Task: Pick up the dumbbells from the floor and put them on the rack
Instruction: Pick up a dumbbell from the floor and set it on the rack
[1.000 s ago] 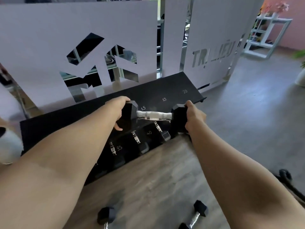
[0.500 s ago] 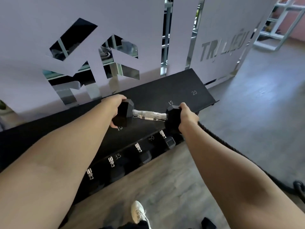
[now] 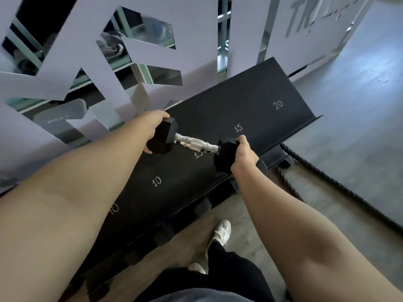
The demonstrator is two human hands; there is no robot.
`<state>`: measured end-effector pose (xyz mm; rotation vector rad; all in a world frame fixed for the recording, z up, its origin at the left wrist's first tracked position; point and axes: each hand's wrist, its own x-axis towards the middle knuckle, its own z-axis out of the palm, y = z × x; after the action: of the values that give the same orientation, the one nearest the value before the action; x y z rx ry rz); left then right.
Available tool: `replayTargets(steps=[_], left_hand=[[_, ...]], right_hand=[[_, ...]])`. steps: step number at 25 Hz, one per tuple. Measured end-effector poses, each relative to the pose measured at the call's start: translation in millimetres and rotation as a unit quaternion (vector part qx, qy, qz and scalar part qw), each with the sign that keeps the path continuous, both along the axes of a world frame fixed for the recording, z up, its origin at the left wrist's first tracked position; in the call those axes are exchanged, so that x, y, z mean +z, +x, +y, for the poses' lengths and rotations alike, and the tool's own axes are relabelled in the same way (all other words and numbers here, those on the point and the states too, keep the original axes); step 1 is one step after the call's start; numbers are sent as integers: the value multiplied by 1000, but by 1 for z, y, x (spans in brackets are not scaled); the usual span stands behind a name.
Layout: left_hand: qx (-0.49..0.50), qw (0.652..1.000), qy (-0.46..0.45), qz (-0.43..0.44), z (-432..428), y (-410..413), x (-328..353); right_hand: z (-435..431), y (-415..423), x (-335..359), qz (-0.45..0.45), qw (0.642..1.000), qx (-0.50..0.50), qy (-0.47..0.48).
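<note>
A black hex dumbbell (image 3: pixel 194 144) with a chrome handle is held over the top shelf of the black rack (image 3: pixel 257 105), just above a "15" mark. My left hand (image 3: pixel 153 125) grips its far left head. My right hand (image 3: pixel 245 154) grips its near right head at the shelf's front lip. The handle between them is bare. The shelf carries white chalk numbers 10, 15 and 20. Whether the dumbbell touches the shelf I cannot tell.
Dark dumbbell ends (image 3: pixel 202 207) poke out of the lower shelf. A thick black rope (image 3: pixel 327 184) lies on the grey floor to the right. My white shoe (image 3: pixel 221 233) stands near the rack's base. A panel with cut-out shapes (image 3: pixel 72 68) rises behind the rack.
My head has moved closer and now looks more steeply down. Both hands have carried the dumbbell further over the top shelf. The loose dumbbells on the floor have left the view.
</note>
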<state>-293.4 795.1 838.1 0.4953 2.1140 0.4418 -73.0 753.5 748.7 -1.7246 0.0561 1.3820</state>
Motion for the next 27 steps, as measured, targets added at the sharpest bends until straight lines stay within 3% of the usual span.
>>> replayTargets(steps=[14, 19, 27], left_hand=[[-157, 979, -22, 129, 145, -6, -115], [-183, 974, -28, 127, 152, -23, -149], [-197, 977, -25, 71, 145, -11, -182]], right_hand=[[61, -71, -141, 71, 977, -121, -162], [56, -87, -165, 36, 975, -131, -177], [54, -58, -157, -123, 973, -35, -194]])
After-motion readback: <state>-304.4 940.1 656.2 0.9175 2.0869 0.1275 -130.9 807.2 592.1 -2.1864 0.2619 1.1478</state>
